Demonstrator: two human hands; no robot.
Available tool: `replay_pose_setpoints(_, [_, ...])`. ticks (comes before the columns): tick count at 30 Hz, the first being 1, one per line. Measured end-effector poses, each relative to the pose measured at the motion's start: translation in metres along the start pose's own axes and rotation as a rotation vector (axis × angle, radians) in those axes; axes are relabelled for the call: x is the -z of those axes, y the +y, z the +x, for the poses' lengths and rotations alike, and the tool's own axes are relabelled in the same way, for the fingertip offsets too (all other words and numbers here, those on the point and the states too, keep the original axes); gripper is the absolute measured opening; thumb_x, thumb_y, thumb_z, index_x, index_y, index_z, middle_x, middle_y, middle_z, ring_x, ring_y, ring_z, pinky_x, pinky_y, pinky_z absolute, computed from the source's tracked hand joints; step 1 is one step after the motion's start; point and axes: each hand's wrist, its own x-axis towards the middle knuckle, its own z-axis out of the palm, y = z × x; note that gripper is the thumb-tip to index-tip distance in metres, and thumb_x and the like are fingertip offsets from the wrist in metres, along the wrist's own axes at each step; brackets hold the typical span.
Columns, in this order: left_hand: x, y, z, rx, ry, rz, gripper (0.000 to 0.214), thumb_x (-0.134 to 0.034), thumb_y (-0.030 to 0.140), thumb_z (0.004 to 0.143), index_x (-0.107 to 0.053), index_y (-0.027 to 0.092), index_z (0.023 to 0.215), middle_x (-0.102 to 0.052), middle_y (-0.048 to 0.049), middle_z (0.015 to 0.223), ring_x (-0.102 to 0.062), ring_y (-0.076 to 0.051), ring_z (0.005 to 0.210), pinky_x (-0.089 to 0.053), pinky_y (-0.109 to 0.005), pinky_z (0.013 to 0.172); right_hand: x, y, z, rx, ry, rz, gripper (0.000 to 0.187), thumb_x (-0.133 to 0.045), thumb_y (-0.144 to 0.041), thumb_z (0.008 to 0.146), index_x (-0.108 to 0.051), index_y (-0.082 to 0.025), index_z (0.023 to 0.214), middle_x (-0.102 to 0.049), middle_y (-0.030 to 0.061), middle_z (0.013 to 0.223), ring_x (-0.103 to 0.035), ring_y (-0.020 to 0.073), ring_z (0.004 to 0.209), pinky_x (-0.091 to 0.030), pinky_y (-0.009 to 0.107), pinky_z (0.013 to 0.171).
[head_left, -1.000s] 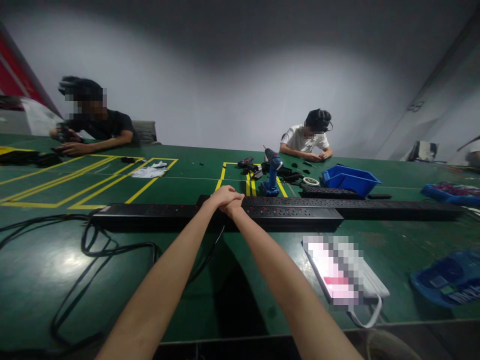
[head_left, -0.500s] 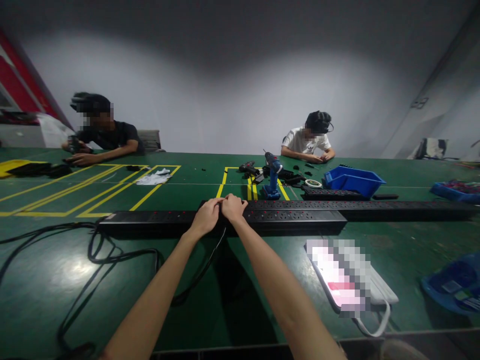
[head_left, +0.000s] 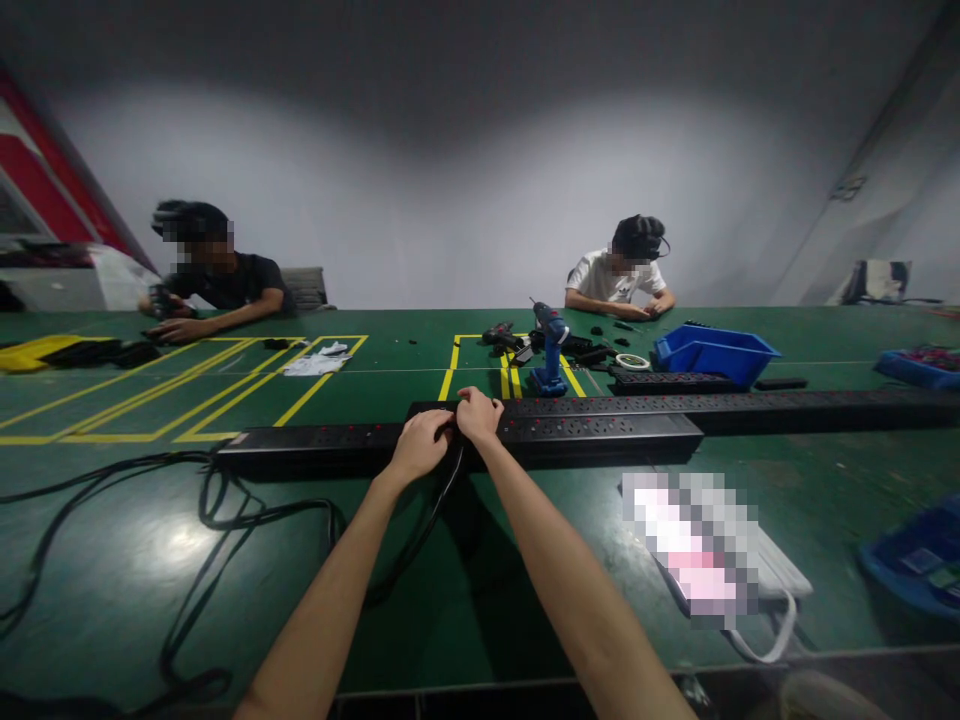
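Observation:
Two long black power strips lie across the green table; the near power strip (head_left: 585,432) runs from left to middle right, the far power strip (head_left: 787,407) runs off to the right. My left hand (head_left: 422,444) rests curled on top of the near strip near its middle. My right hand (head_left: 480,415) sits just beside it, fingers bent over the strip's back edge where the two strips meet. A black cable (head_left: 431,505) hangs down from under my hands toward me.
Black cable loops (head_left: 225,510) lie at the left. A blue cordless drill (head_left: 551,350) stands behind the strips, a blue bin (head_left: 712,356) to its right. A white device (head_left: 780,575) lies near the front right edge. Two people sit at the far side.
My clasped hands have come apart and lowered onto the near strip. The view has shifted slightly left and down.

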Motion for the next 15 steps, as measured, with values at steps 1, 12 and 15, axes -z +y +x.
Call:
replay_pose_setpoints(1, [0.0, -0.001, 0.001, 0.003, -0.003, -0.004, 0.036, -0.052, 0.024, 0.085, -0.066, 0.025, 0.118, -0.065, -0.0038, 0.131, -0.054, -0.024, 0.126, -0.037, -0.041, 0.114, 0.001, 0.002, -0.001, 0.037, -0.001, 0.008, 0.038, -0.04, -0.015, 0.086, -0.064, -0.023, 0.113, -0.068, 0.0034, 0.12, -0.055, 0.0179, 0.118, -0.018, 0.041, 0.112])
replay_pose_setpoints(12, [0.006, 0.007, 0.007, 0.077, -0.023, -0.074, 0.024, -0.055, 0.021, 0.081, -0.07, 0.027, 0.099, -0.07, -0.0011, 0.116, -0.06, -0.024, 0.115, -0.042, -0.041, 0.107, 0.026, 0.04, -0.092, 0.621, 0.149, 0.025, 0.033, -0.039, -0.02, 0.096, -0.063, -0.023, 0.118, -0.057, 0.008, 0.132, -0.043, 0.0214, 0.132, -0.025, 0.042, 0.115])
replay_pose_setpoints(15, [0.006, 0.009, 0.007, 0.099, -0.008, -0.081, 0.024, -0.056, 0.021, 0.08, -0.07, 0.028, 0.097, -0.07, -0.0006, 0.116, -0.06, -0.024, 0.115, -0.042, -0.041, 0.107, 0.033, 0.051, -0.105, 0.54, 0.164, 0.109, 0.03, -0.041, -0.021, 0.095, -0.063, -0.022, 0.116, -0.061, 0.0099, 0.122, -0.053, 0.0224, 0.118, -0.037, 0.039, 0.105])
